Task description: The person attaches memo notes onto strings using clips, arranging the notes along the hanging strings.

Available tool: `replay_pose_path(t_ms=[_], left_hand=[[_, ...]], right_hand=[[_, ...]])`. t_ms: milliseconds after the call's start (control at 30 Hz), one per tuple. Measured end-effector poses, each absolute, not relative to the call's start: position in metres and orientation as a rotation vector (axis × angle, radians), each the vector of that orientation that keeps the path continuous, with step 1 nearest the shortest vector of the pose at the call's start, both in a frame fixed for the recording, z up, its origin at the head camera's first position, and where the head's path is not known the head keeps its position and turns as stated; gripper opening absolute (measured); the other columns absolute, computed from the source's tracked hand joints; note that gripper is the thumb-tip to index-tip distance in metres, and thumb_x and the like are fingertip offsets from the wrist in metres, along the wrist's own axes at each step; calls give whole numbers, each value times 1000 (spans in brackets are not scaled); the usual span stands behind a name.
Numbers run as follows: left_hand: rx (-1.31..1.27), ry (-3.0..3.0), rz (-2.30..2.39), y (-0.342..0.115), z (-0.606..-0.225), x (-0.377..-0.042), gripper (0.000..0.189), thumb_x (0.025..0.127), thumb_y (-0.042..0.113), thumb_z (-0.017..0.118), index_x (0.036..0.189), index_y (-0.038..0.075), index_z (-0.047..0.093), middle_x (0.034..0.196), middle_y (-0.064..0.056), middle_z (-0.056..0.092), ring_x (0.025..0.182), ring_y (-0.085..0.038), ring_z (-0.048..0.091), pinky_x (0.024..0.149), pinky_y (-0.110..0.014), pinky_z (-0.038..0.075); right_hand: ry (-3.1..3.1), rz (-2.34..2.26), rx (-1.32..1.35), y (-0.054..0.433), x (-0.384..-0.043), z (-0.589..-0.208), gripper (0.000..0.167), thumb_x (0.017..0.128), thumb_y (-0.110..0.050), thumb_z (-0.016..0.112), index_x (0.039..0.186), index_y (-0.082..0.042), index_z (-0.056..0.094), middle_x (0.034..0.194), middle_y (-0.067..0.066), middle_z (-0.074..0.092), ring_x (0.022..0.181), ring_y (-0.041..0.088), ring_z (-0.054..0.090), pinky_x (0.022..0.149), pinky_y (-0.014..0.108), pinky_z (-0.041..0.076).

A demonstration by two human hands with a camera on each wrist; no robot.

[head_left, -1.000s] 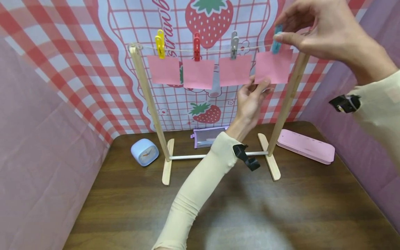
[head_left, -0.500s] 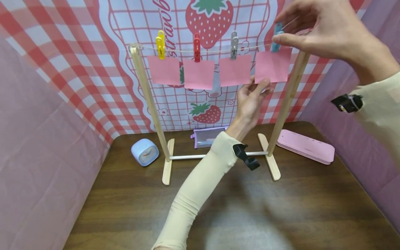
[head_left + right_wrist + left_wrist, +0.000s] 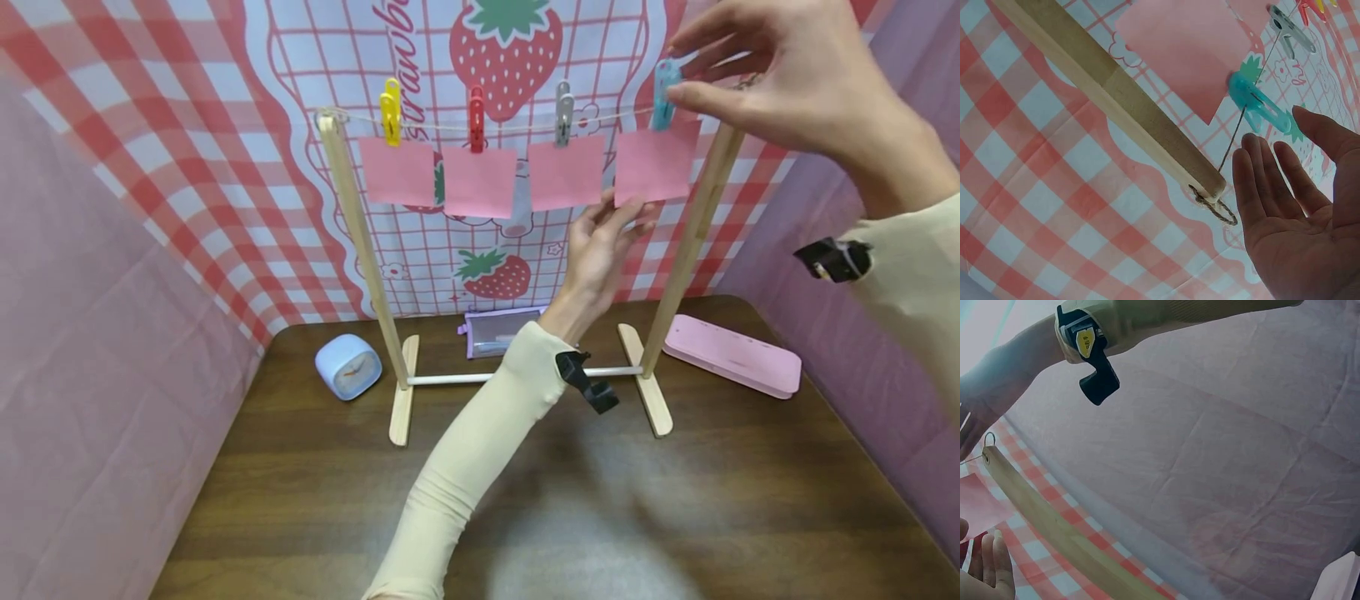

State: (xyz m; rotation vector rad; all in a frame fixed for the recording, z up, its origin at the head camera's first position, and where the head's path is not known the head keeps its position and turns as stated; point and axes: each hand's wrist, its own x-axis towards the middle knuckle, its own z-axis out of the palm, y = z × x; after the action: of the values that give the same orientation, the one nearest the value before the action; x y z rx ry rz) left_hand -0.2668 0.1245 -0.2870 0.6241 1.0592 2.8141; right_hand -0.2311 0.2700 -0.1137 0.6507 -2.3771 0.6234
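Note:
Four-sided pink paper notes hang along a thin string. The rightmost note [image 3: 654, 162] has a blue clothespin [image 3: 665, 96] at its top, clamped on the string. My right hand [image 3: 795, 92] is beside that clothespin; in the right wrist view its fingers [image 3: 1250, 187] are spread and stand just off the clothespin's handles [image 3: 1266, 112]. My left hand [image 3: 596, 258] is at the same note's lower edge, thumb and fingers loosely parted; whether they still touch the paper is hard to see. A yellow clothespin [image 3: 390, 112], a red one [image 3: 476, 119] and a grey one [image 3: 564, 114] hold the other notes.
The string runs between two wooden posts [image 3: 363, 242] joined low by a white rod [image 3: 450, 379]. On the brown table [image 3: 300, 500] are a blue clock [image 3: 348, 367], a purple mesh pouch [image 3: 495, 332] and a pink case [image 3: 735, 354]. A checked strawberry cloth hangs behind.
My right thumb and fingers have come away from the blue clothespin, which stays on the string. My left thumb has slid slightly down off the note's lower edge.

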Motion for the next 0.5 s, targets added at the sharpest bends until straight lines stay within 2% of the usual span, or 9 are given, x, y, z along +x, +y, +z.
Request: replay_pose_path(t_ms=[133,267,367,500], left_hand=[[625,1037,2809,122,-291,-266,25,101,-7,56,103,18,62,94,1,71,85,-9,70,87,-26,63],[603,1075,2802,118,-296,-264,26,99,-8,58,109,16,62,97,3,72,87,-10,70,84,-24,63],[629,1167,2768,110,-302,-263,26,99,-8,59,120,5,63,104,3,70,91,-10,68,86,-26,63],[715,1352,2695,94,-311,-261,37,99,-7,60,136,-9,54,110,0,66,93,-9,67,85,-24,62]], right_hand=[[-2330,696,630,269,-223,-115,41,91,-13,80,131,-12,72,112,-27,65,97,-17,60,94,5,51],[-2266,730,613,268,-215,-118,40,89,-11,82,128,-9,74,108,-31,63,94,-15,62,93,5,52],[-2212,768,625,268,-210,-120,38,87,-8,83,124,-5,75,108,-28,66,92,-12,65,90,4,53],[-2163,787,665,266,-203,-125,36,86,-7,82,122,-5,76,109,-23,70,92,-7,68,89,5,54]])
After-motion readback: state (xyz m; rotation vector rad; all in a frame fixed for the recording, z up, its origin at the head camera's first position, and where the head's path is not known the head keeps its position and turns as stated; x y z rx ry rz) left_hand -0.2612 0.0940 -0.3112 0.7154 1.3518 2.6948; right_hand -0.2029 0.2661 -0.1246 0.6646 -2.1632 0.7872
